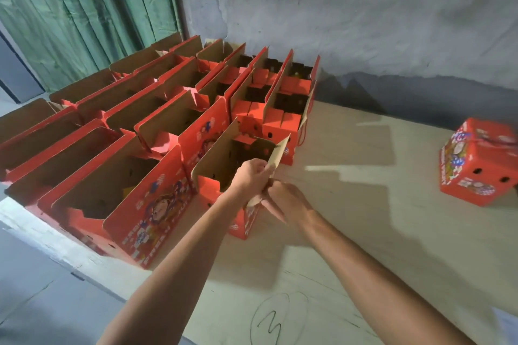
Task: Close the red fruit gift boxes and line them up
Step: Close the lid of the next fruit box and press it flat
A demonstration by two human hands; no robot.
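Observation:
Several red fruit gift boxes (134, 126) stand open in rows on the left, brown flaps upright. The nearest open box (224, 159) sits at the front right of the group. My left hand (252, 176) grips the lower end of its right-hand flap (280, 152), fingers closed over the cardboard edge. My right hand (286, 199) touches the same flap just below, fingers pointing left along the box's outer side. One closed red box (479, 165) stands alone at the far right.
The boxes rest on a pale board floor (364, 218) with a drawn circle and the number 3 (269, 322) near me. A grey concrete wall (364, 22) runs behind. Green curtains (78, 8) hang at the back left.

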